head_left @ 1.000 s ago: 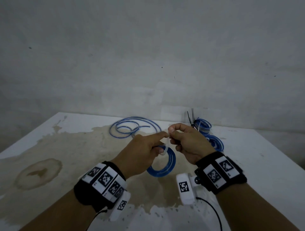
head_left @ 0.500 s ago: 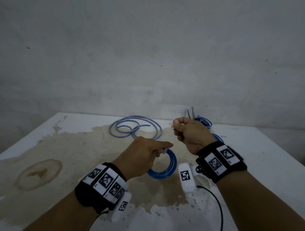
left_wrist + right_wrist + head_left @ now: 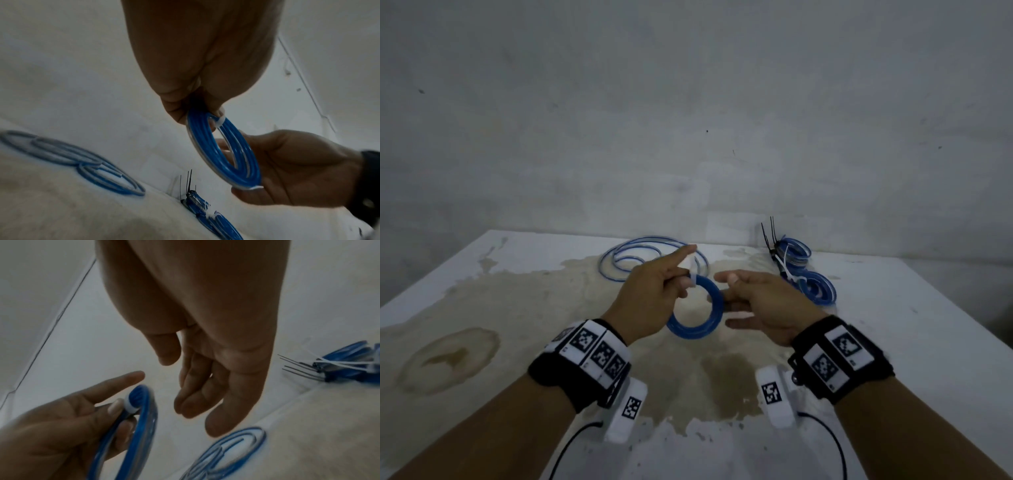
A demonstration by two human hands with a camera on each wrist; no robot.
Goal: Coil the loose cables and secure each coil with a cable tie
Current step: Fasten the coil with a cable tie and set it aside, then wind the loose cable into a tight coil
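The right hand (image 3: 763,301) has let go of the white tie (image 3: 692,280) and hangs loose, while the left hand (image 3: 654,294) pinches the blue coil (image 3: 700,330) above the table (image 3: 893,308), so it looks tied.

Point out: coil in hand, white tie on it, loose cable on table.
held coil (image 3: 697,330), head view, lower arc of the blue ring.
white cable tie (image 3: 130,404), right wrist view, band wrapped round the coil.
loose cable (image 3: 619,255), head view, left loops.

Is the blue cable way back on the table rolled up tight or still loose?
Still loose. The blue cable sprawls in wide, uneven loops on the table, no tie around it.
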